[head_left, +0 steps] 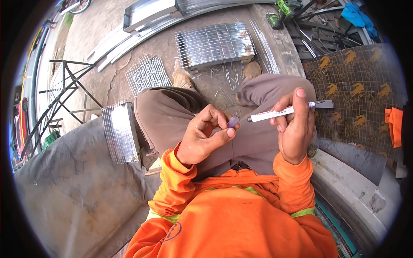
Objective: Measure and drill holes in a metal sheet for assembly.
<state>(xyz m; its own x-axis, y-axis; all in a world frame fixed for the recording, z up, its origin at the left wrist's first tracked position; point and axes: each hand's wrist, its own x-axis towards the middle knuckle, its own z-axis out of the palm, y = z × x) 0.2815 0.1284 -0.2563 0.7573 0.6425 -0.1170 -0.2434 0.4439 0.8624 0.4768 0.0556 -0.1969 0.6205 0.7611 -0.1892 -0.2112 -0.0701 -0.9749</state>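
My left hand (201,139) pinches a small translucent purple cap (233,122) between thumb and fingertips, over my lap. To its right, my right hand (297,131) grips a slim white marker pen (272,115) between thumb and fingers. A black end of the pen points toward the cap. From its other end, past my fingers, a purple collar with a thin dark tip sticks out. Cap and pen are apart. Part of the pen is hidden behind my fingers.
Before my feet lies a shiny metal grating (215,45) with loose wires nearby. Smaller gratings, a wire grid (147,75) and a metal box (120,133), lie left of my legs. A green power tool (282,15) is at far right. Patterned sheet (352,90) covers the right side.
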